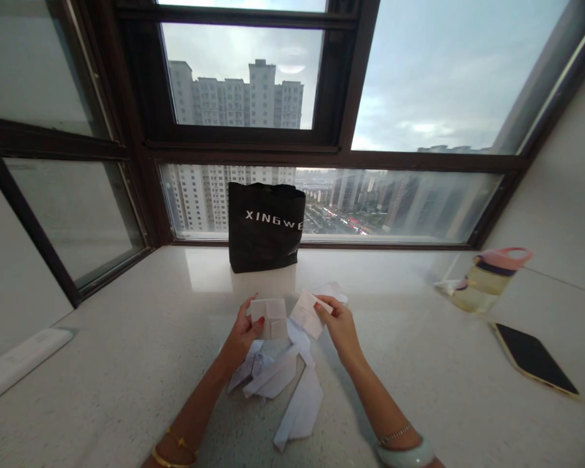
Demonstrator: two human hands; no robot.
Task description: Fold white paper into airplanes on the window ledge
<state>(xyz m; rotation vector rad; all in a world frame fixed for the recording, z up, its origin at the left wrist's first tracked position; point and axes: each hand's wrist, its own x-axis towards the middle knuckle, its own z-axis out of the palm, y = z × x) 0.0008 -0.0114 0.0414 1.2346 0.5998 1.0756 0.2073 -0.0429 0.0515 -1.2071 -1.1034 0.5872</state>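
Here, white capitals reading "XINGWE" run across the one black carrier bag [266, 224], which stands upright on the pale speckled stone worktop [127, 351] against the window; the bag's side edge cuts off the end of the word. The left hand [240, 336] is closed on a folded white paper square [269, 318], with the thumb on its front. The right hand [340, 327] pinches a second folded white paper piece [307, 313] by its edge. These two papers are held just beside each other above the worktop, between the hands. Beneath them lies a loose heap of white folded paper strips [287, 383], too overlapped to count. Well off to the right are one pink-lidded clear bottle [487, 276] and one dark-screened phone [533, 357], lying flat. One white oblong bar [19, 361] lies at the left edge.
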